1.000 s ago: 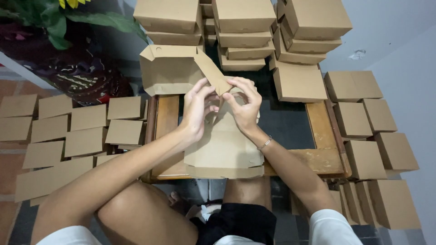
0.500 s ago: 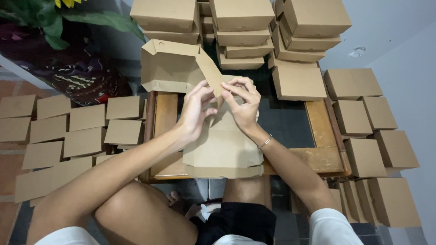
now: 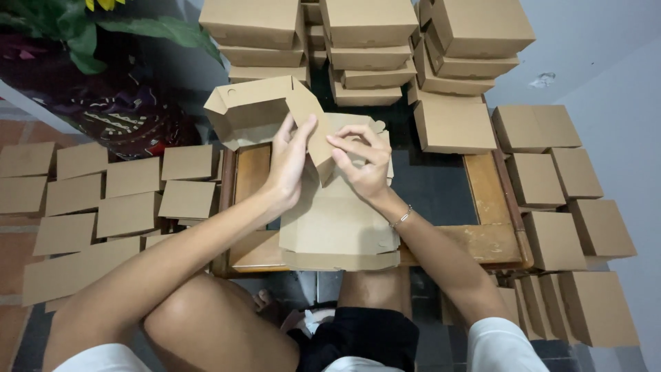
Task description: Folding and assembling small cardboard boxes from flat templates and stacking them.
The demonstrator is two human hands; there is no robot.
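**Mid-fold on a brown takeaway-style box, surrounded by a mountain of them**

Head view (the only one): both hands are up on a half-formed cardboard box [image 3: 330, 207] that sits on a low wooden table [image 3: 492, 234] with a dark glass middle. The box's flat base hangs toward the person's knees, and its lid end [image 3: 258, 110] is already standing up at the far left. The left hand [image 3: 289, 162] has its fingers pressed together flat along a side flap [image 3: 318, 148], thumb tucked behind it. The right hand [image 3: 365, 162] curls over and pinches the same flap's edge between thumb and fingertips.

Folded boxes are piled in stacks [image 3: 372, 41] at the back and laid out along the right [image 3: 564, 200]. Unfolded flats [image 3: 103, 200] cover the floor on the left (plus a plant [image 3: 89, 34] in the corner).

What could go wrong, I'd guess: the flap is bent pretty hard, so pushing off the score line could crease or tear it. The base also overhangs the table edge, so the whole thing could slide into the lap.
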